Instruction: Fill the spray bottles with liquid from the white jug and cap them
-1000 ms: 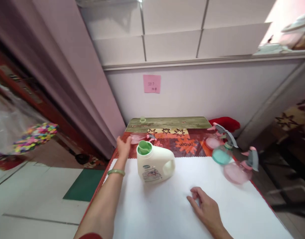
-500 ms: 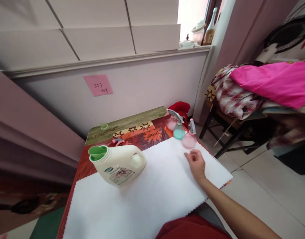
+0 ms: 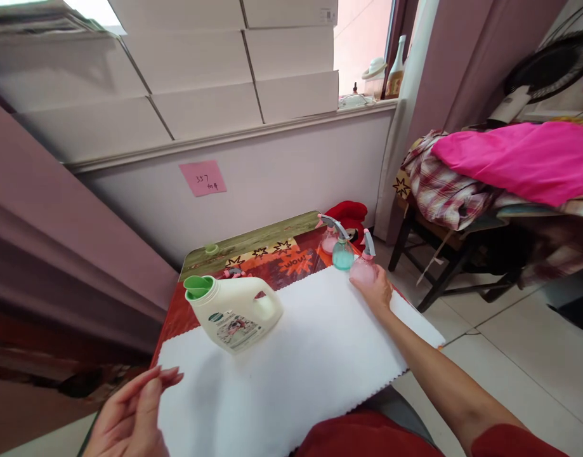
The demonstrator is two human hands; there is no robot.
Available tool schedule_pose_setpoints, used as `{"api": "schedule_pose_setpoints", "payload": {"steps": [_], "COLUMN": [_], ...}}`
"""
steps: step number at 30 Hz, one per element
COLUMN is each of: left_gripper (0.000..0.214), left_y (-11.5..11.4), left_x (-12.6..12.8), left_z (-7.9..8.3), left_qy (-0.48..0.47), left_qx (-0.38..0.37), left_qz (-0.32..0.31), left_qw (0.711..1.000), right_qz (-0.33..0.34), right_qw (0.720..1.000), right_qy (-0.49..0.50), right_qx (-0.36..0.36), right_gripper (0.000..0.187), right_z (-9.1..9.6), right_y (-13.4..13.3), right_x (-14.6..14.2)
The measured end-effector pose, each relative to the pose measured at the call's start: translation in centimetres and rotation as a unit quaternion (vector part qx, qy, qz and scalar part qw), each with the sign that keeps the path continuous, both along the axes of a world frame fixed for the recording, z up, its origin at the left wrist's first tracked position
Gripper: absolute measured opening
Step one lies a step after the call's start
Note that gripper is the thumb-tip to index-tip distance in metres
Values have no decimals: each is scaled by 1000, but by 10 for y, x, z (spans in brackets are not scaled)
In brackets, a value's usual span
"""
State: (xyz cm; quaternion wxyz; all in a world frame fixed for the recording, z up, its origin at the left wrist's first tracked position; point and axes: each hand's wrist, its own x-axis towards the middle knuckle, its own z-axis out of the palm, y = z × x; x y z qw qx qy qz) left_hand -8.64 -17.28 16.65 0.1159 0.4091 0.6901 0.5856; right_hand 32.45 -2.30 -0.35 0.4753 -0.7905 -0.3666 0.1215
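Note:
My right hand [image 3: 377, 292] is closed round the lower body of a pink spray bottle [image 3: 364, 269], which stands upright at the right end of the white cloth. Beside it stands a teal spray bottle [image 3: 343, 255], and behind that another pink spray bottle [image 3: 328, 241], partly covered. My left hand [image 3: 132, 412] is at the lower left, its fingers loosely bent and apart, with nothing in them. A cream detergent jug [image 3: 243, 311] with a green spout stands left of the middle; neither hand touches it.
A white cloth [image 3: 281, 393] with a scalloped edge covers much of the table. Behind the jug lie a pink spray head [image 3: 234, 272] and a small green cap [image 3: 211, 249]. To the right, a chair [image 3: 415, 254] holds piled clothes.
My right hand has reached forward and taken hold of the nearest pink spray bottle. My left hand has come into view at the lower left. The camera's view has shifted slightly.

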Motion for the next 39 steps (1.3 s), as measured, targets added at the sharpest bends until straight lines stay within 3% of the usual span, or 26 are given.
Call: {"api": "schedule_pose_setpoints", "payload": {"steps": [3,5,6,9,13,16,18,21,24,30,32,33,34,35,37,39], "left_gripper": [28,31,32,32,47,55,51,44,37,33,33,32,31,31,29,29], "left_y": [9,18,25,51,79,85,83,78,77,76,76,76,75,75,74,74], "left_x": [28,39,45,75,125,149,155,153,145,138,139,140,141,142,145,147], "left_z": [14,17,17,20,25,29,32,36,37,45,49,51,53,55,57,58], "left_qy": [-11,-27,-36,-60,-173,-268,-318,-360,-362,-377,-373,-367,-357,-343,-315,-300], "left_qx": [-7,-13,-19,-76,-97,-27,-4,23,44,36,42,46,51,55,61,70], "left_qz": [-30,-100,-148,-334,-538,-592,-596,-583,-585,-570,-553,-541,-528,-514,-483,-455], "left_qw": [999,995,988,938,819,760,738,728,724,729,744,755,769,784,815,836], "right_qz": [58,170,242,455,586,632,629,592,555,620,623,621,618,612,576,493], "right_qw": [995,971,943,796,610,481,413,345,308,287,305,330,369,426,582,739], "right_qy": [40,120,179,376,531,607,655,719,757,713,708,701,687,663,574,447], "right_qx": [65,120,139,130,50,-30,-65,-116,-156,-157,-137,-120,-98,-67,18,103], "right_gripper": [93,91,89,85,89,95,101,113,111,113,107,102,98,94,88,98], "right_z": [29,56,70,106,123,119,113,109,109,111,112,114,116,118,123,127], "right_y": [-23,-39,-47,-68,-86,-91,-93,-96,-102,-102,-100,-99,-98,-98,-100,-104], "right_x": [0,-5,-10,-28,-61,-87,-105,-126,-136,-131,-129,-129,-129,-130,-132,-135]}}
